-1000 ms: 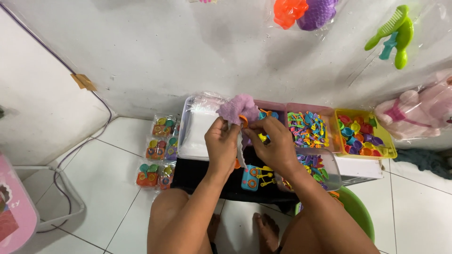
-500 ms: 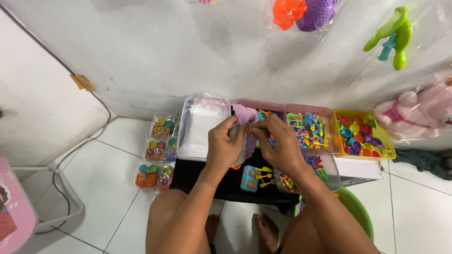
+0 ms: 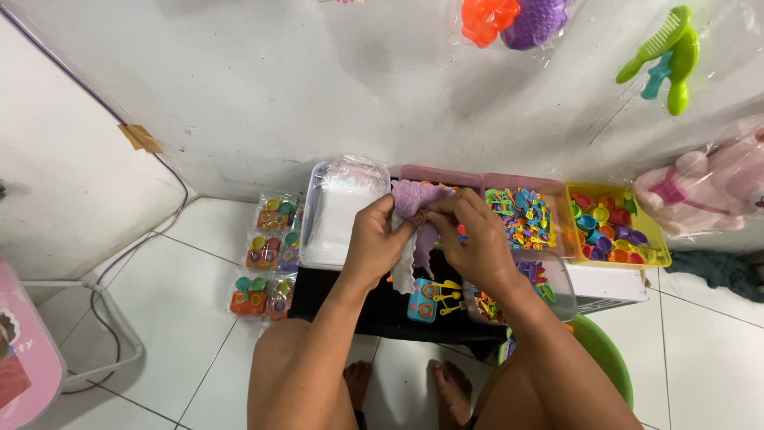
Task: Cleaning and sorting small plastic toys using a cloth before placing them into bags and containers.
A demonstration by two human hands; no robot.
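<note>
A: Nearest to the camera, what do you see?

B: Bare knees and feet over the white tiled floor (image 3: 159,318), and a green tub (image 3: 609,362) under the right leg. Just past them is a low black bench (image 3: 350,306) with a blue toy card (image 3: 426,299) lying on it.

A: And the hands?

B: Both are raised over the bench. The left hand (image 3: 374,243) is closed in a pinch on the edge of a clear plastic bag (image 3: 410,259), which hangs down between the two hands. The right hand (image 3: 473,239) is closed on a purple toy (image 3: 414,197) at the bag's mouth, fingertips nearly meeting the left's.

A: What lies beyond?

B: A clear tub (image 3: 342,211) of bags to the left, a pink tray (image 3: 525,215) of small coloured pieces, then a yellow tray (image 3: 617,227) of little cups. Sealed packs (image 3: 267,267) sit on the floor at far left. More bagged toys hang on the wall behind.

A: What could go wrong?

B: I'd judge the bag is thin and only pinched at one edge; a pull from the right hand could tear it or slip it loose. The toy could then drop into the open trays below and scatter the small pieces.
</note>
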